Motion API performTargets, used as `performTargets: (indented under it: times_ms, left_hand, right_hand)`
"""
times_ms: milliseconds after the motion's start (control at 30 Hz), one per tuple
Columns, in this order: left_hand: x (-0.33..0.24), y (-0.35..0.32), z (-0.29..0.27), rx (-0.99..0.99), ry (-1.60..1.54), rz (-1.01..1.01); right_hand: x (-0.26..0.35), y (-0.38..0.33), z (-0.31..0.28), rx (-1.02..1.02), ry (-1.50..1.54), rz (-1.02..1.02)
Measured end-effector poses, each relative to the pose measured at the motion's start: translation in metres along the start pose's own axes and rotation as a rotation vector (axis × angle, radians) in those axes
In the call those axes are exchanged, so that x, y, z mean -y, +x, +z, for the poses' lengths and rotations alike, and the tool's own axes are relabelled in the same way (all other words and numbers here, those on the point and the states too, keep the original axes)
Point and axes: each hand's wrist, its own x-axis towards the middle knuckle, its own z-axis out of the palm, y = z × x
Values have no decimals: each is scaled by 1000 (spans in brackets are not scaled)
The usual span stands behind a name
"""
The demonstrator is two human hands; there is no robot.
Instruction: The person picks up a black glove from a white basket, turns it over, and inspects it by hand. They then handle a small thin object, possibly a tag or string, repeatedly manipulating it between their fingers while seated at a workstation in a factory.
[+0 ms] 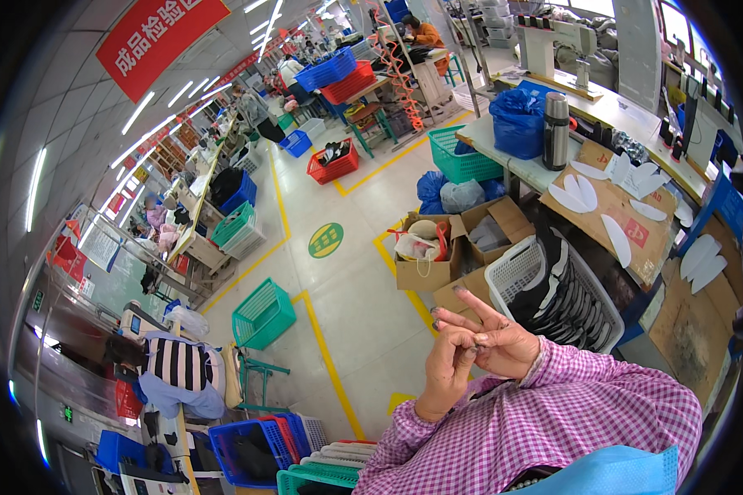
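My left hand [446, 375] and my right hand [510, 342] meet in front of my chest, fingertips touching. The left one is closed, its finger and thumb pressed together against the right thumb. On the right hand, thumb and forefinger come together in a pinch while the other fingers stretch out, their tips dark and smudged. Whatever may lie between the fingertips is too small or hidden to make out. Just beyond the right hand stands a white basket [508, 276] packed with black shoe-part-like pieces [557, 297].
Cardboard boxes [425, 275] sit past the basket. On the right, a workbench [520, 175] bears a steel flask [556, 132], a blue bag [518, 124] and white oval pieces [617, 239]. A green basket [264, 313] stands left of the yellow-lined aisle; a person in stripes [177, 363] bends nearby.
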Motion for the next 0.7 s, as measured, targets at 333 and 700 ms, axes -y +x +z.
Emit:
performTargets:
  times_ms: [333, 700]
  left_hand:
    - [-19, 4, 8, 46, 282, 170]
    - [-30, 3, -13, 210, -266, -508]
  right_hand:
    - [18, -6, -4, 98, -189, -17]
    - [31, -3, -13, 242, -1260, -271]
